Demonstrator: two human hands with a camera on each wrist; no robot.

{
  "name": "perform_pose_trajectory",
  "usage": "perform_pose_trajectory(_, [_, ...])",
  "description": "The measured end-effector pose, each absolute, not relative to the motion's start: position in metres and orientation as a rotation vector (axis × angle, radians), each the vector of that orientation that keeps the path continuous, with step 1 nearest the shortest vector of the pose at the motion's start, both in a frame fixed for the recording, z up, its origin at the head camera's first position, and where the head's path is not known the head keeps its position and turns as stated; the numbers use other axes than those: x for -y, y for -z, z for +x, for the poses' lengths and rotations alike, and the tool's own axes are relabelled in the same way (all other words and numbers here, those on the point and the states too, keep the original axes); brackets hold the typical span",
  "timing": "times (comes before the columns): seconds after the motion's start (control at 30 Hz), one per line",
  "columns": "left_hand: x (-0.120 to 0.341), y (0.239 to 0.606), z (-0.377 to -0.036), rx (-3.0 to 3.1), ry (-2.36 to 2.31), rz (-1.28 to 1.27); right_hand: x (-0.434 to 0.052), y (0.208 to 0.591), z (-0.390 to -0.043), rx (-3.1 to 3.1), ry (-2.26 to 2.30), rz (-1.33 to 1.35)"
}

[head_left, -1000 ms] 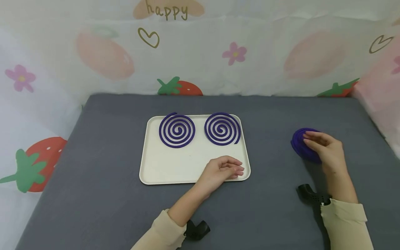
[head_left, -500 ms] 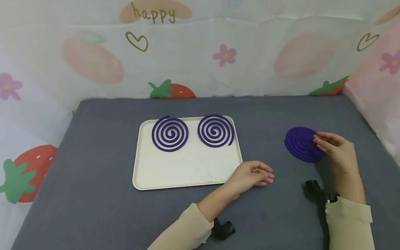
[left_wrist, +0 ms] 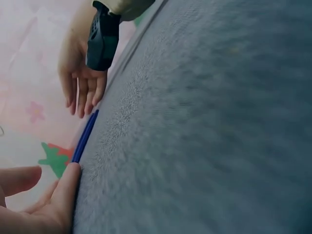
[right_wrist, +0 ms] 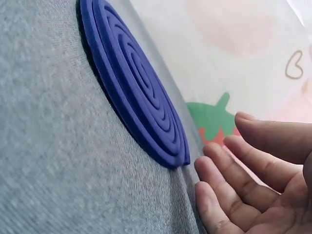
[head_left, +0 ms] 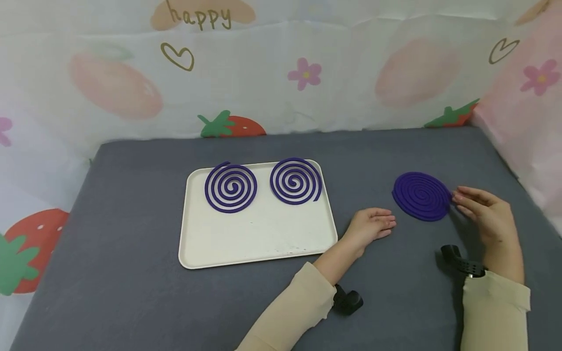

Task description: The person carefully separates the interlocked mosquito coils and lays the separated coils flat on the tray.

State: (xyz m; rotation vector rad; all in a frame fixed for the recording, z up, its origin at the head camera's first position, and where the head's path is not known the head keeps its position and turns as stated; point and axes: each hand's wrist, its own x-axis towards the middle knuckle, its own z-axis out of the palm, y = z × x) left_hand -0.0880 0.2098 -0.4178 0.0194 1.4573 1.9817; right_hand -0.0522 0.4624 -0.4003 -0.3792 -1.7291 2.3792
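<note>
text: "happy" | on: printed backdrop cloth [head_left: 281, 87], top edge of head view | colour: olive letters over orange patch

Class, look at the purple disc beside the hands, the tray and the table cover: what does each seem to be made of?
Purple disc: probably pressed, matte mosquito-coil material; ridged concentric grooves, no shine.
Tray: likely smooth plastic or melamine; cream, rounded raised rim, faint specks.
Table cover: grey knit fabric; the right wrist view shows fine woven texture.
</note>
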Motion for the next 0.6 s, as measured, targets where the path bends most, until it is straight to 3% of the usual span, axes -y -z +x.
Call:
perform_pose_trajectory(0.37, [-0.217,0.4173,-0.0993,-1.279,-2.053,-0.067,-0.4606,0.4051,-0.0581,2.025,-2.281,-0.371])
perform_pose_trajectory(0.6, [-0.2203,0.4155,-0.0962,-1.338,-2.077,-0.112,-0.4619,0.4051,-0.0577,2.436,-1.882,-0.459])
